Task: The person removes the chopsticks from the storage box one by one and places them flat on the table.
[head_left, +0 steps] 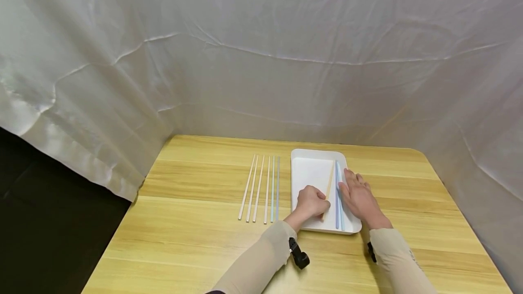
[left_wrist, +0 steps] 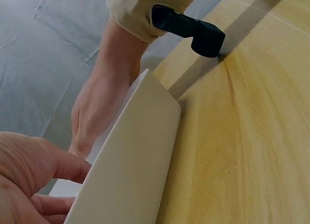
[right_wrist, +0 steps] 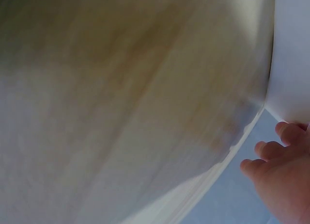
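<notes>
My left hand (head_left: pixel 312 202) reaches into a white tray (head_left: pixel 308 154) and pinches a yellow chopstick (head_left: pixel 329 180) near its lower end. Purple (head_left: pixel 337 212) and light blue (head_left: pixel 342 217) chopsticks lie close together in the tray, along its right side. Beside them my right hand (head_left: pixel 361 198) rests over the right rim with fingers extended. In the left wrist view, the left hand's fingers (left_wrist: pixel 72 167) dip behind the tray's near wall (left_wrist: pixel 128 151), hiding their grip. The right wrist view shows the fingers of the right hand (right_wrist: pixel 286 170) beside the tray.
Left of the tray, several chopsticks lie side by side on the wooden table (head_left: pixel 196 239): pale ones (head_left: pixel 258 189), a light teal one (head_left: pixel 273 189) and a grey-blue one (head_left: pixel 278 189). A pale curtain (head_left: pixel 261 80) hangs behind the table and along its sides.
</notes>
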Tool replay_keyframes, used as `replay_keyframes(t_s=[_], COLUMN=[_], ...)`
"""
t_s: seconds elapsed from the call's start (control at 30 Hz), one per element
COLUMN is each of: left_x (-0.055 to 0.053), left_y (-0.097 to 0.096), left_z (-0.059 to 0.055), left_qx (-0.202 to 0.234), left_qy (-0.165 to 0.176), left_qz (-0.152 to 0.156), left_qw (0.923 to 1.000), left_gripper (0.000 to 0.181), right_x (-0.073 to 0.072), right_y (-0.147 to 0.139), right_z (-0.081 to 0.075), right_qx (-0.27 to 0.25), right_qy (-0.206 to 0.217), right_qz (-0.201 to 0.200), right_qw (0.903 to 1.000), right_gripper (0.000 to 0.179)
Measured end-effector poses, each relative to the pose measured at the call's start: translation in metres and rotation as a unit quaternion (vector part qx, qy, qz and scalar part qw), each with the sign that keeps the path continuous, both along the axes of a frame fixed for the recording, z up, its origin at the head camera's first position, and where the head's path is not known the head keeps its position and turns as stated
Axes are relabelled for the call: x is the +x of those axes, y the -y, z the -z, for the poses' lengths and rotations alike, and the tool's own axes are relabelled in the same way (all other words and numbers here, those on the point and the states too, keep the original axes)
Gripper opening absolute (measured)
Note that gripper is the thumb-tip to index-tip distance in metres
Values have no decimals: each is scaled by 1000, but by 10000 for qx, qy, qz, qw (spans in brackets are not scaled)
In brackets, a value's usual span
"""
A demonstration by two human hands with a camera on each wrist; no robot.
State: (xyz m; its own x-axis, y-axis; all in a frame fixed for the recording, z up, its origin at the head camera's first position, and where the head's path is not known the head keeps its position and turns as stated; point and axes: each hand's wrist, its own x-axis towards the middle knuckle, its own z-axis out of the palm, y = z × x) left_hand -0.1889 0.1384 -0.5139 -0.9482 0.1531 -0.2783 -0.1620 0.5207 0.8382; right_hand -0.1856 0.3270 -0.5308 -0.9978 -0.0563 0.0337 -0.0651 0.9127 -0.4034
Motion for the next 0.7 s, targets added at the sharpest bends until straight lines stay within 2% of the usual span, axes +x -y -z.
replay_keyframes(t_s=[0.2, 0.43, 0.7], left_x=[0, 7, 10], left_y=[1, 13, 31], left_z=[-1, -11, -25], left_qx=[50, 596, 1075], left_qy=[38, 254, 223], left_qz=[-32, -35, 337], left_qw=[10000, 9979, 9934], left_gripper=[8, 6, 19], right_x=[1, 0, 0], right_y=[1, 1, 0], right_z=[-1, -2, -1], right_qx=[-10, 33, 5], right_qy=[23, 49, 56], right_qz=[-4, 2, 17], right_qw=[10000, 10000, 10000], right_gripper=[69, 69, 70])
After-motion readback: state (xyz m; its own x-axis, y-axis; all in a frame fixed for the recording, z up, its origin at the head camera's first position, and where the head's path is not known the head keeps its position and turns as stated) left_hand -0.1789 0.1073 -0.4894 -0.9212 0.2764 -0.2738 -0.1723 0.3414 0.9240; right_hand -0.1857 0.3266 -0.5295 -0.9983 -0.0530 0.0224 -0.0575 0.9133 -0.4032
